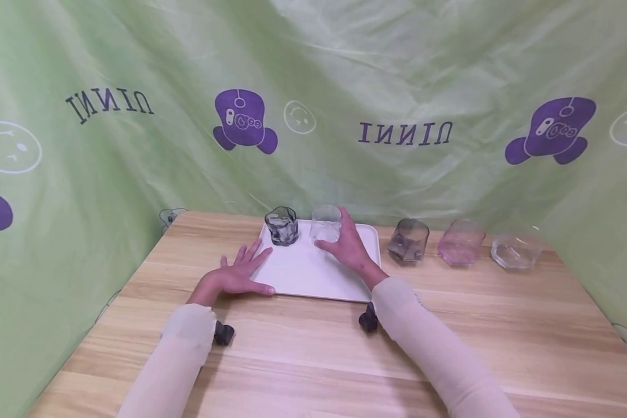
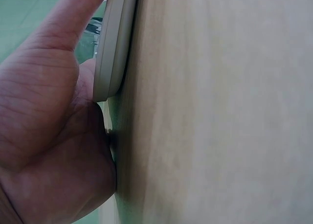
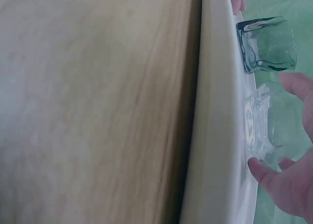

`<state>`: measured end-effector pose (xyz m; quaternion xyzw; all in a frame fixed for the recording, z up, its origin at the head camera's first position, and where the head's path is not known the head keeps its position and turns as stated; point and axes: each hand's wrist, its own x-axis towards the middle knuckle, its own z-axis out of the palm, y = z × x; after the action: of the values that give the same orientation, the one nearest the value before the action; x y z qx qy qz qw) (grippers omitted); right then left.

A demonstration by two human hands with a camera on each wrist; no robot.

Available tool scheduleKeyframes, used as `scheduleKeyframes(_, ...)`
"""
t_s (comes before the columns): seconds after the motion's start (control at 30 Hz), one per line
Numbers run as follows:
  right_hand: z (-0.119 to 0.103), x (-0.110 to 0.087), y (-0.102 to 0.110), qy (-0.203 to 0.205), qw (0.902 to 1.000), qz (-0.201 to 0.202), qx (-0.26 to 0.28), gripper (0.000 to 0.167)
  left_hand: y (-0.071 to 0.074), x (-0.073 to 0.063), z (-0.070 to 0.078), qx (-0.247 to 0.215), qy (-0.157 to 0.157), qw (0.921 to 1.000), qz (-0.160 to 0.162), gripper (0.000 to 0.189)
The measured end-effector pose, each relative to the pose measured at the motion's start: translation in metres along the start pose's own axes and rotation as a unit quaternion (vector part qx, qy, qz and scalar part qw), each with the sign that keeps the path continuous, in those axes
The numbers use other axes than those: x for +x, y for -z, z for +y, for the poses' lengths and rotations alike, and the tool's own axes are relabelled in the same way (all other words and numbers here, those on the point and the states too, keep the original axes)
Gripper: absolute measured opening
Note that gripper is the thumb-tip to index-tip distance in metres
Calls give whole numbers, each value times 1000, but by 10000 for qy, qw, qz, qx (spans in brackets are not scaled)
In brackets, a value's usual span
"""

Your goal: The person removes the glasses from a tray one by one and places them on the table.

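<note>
A clear drinking glass (image 1: 325,226) stands upright on the white tray (image 1: 298,273), toward its far side. My right hand (image 1: 347,244) reaches round it, thumb at the near left and fingers at the right. In the right wrist view the clear glass (image 3: 261,121) sits between thumb and fingers, its base at the tray surface. My left hand (image 1: 240,276) lies with spread fingers against the tray's left edge, the thumb at the near left corner. A smoky grey glass (image 1: 282,226) with a wavy shape stands on the tray, left of the clear one.
Right of the tray, along the back of the wooden table (image 1: 313,360), stand a dark grey glass (image 1: 410,241), a pink glass (image 1: 461,244) and a clear glass (image 1: 517,252). A green printed curtain (image 1: 324,168) hangs close behind them.
</note>
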<state>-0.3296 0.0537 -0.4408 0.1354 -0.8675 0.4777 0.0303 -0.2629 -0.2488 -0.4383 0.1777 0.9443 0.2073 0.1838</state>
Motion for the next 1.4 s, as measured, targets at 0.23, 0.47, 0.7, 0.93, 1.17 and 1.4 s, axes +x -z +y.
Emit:
scheduleKeyframes(0.23, 3, 4, -4, -32, 10000, 60, 29, 108, 1, -1, 1, -8, -20, 10000, 11, 120)
scheduleKeyframes(0.47, 2, 5, -4, -34, 10000, 70, 51, 107, 2, -1, 1, 6, -8, 10000, 7, 119)
scheduleKeyframes(0.7, 3, 6, -4, -16, 10000, 96, -6, 104, 1, 1, 0, 44, -15, 10000, 6, 119)
scheduleKeyframes(0.93, 0, 6, -6, -52, 9998, 173, -106, 101, 1, 0, -1, -57, -88, 9999, 16, 121)
scheduleKeyframes(1.17, -6, 4, -5, -228, 9994, 210, -181, 100, 1, 0, 0, -17, -35, 10000, -8, 120)
scheduleKeyframes(1.4, -11, 0, 0, -282, 9992, 205, -218, 99, 1, 2, -2, -95, -20, 9999, -33, 123)
